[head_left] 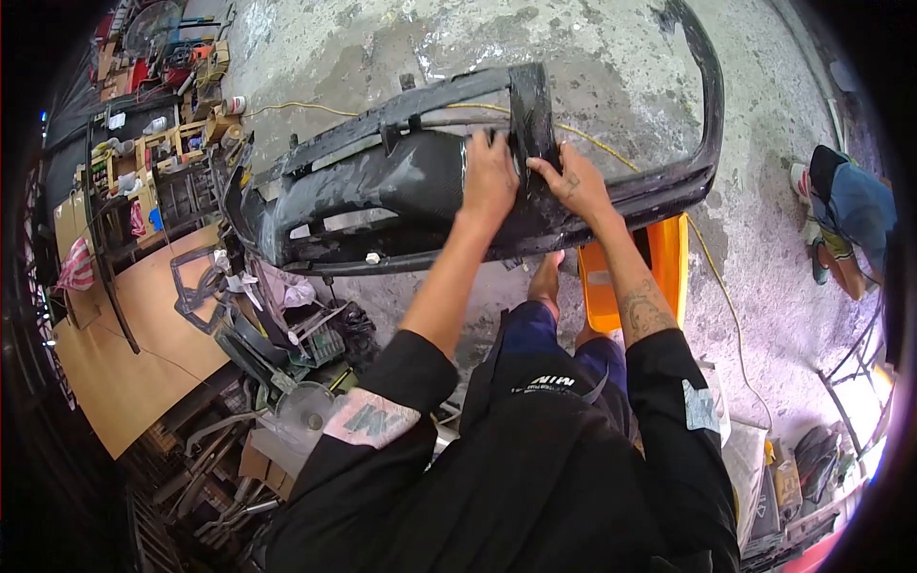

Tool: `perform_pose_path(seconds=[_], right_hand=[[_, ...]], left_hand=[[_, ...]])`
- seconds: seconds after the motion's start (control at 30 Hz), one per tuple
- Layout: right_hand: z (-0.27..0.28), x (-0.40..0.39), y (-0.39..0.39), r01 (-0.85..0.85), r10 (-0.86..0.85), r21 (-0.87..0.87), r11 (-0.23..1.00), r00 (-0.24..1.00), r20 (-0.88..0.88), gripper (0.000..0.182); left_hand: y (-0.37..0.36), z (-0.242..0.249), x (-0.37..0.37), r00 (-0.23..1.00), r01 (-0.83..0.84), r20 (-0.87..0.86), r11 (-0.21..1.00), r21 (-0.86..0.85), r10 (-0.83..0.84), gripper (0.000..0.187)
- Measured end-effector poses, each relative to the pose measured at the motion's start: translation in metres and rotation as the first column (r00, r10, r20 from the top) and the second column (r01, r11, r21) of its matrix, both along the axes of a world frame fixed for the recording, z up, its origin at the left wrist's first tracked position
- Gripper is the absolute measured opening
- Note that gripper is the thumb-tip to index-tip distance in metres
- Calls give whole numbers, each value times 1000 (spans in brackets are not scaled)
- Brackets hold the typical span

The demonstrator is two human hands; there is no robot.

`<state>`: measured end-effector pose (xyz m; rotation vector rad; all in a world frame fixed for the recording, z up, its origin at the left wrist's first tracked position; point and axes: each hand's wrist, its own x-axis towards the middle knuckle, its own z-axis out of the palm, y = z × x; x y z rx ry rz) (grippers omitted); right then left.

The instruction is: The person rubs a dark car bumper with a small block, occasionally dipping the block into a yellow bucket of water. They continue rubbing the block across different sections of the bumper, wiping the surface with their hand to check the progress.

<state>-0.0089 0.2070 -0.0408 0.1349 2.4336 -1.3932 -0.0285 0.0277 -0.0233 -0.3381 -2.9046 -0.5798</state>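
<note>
A large black car bumper (411,186), its surface smeared with grey patches, spans the upper middle in front of me. My left hand (490,177) is on its middle section, left of an upright strut (531,115). Its fingers are curled and slightly blurred, and whatever lies beneath them is hidden. Just right of that strut, my right hand (576,184) grips the bumper, thumb pointing toward the left hand. Beneath the bumper's right half stands an orange-yellow plastic container (673,272), partly covered by my right forearm.
A yellow hose (716,253) runs across the stained concrete floor (611,48). To the left are a brown board (143,353), a fan (306,411) and cluttered shelves. At the right edge another person (850,215) is partly visible. Bags and parts lie at lower right.
</note>
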Motion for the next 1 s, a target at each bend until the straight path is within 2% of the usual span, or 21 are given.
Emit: perform_pose_path(seconds=[0.07,0.13,0.2,0.23,0.27,0.33,0.37,0.4,0.47,0.5,0.53,0.6,0.63,0.67,0.73,0.8,0.83,0.87,0.93,0.97,1.0], right_hand=[[2,5,-2,24,-24,4,1000,1000,-7,72],[6,2,1,-21,20,16,1000,998,64,73],[1,2,-2,-17,17,0,1000,999,30,73],[-1,2,0,-4,4,-14,1000,1000,9,73],[-5,1,0,-4,4,-9,1000,1000,12,73],[-5,8,-4,69,-72,-41,997,993,-94,65],[-7,9,-5,76,-80,-49,996,992,-100,63],[-7,10,-4,78,-82,-46,996,992,-100,63],[-5,4,-2,37,-40,-58,998,998,-55,63],[-5,2,-2,36,-39,-57,998,998,-58,63],[-6,2,-1,35,-38,-57,998,998,-55,63],[-8,13,-3,29,-31,-61,998,999,-27,62],[-6,13,-4,40,-41,-53,998,999,-31,62],[-4,8,-4,52,-55,-46,998,997,-50,62],[-6,11,-3,68,-71,-46,997,995,-76,62],[-9,5,-4,65,-71,-50,997,991,-111,63],[-11,4,-3,48,-52,-58,997,996,-78,63],[-13,5,-2,30,-33,-66,997,999,-41,64],[-8,13,-6,47,-49,-36,998,998,-40,64],[-5,10,-6,66,-66,-3,998,996,-66,64],[-3,10,-4,69,-69,-5,998,995,-68,64]], left_hand=[[-26,-3,-35,981,-37,191,999,-19,40,15],[-17,-2,-24,988,-41,145,999,-21,43,15],[-1,5,-6,997,-49,58,998,-27,51,17],[10,9,13,998,18,-56,1000,-5,-18,18],[9,10,6,998,17,-53,1000,0,-17,18],[-12,6,-15,993,-3,120,1000,-1,4,17],[-30,-10,-39,983,-41,173,995,-95,57,14],[-33,-9,-51,985,-83,152,996,-31,87,12],[-21,-11,-29,991,-105,83,994,-21,107,12],[-2,5,-11,995,-42,88,999,-20,44,12],[14,5,11,1000,-3,15,1000,20,3,12],[2,7,5,996,46,70,995,89,-52,12],[-7,10,-15,987,15,156,999,42,-22,12],[-28,-10,-39,984,18,180,999,-36,-11,13],[-26,-15,-48,1000,-22,13,999,-33,23,12],[-2,-8,-20,998,-23,51,999,-44,25,11],[13,2,-3,991,56,-120,998,14,-54,11],[11,6,-10,991,55,-120,998,15,-52,11],[-12,9,-22,986,50,157,998,41,-56,12],[-29,-12,-43,986,11,166,999,-34,-5,12],[-30,-10,-51,988,-41,151,998,40,35,13]])
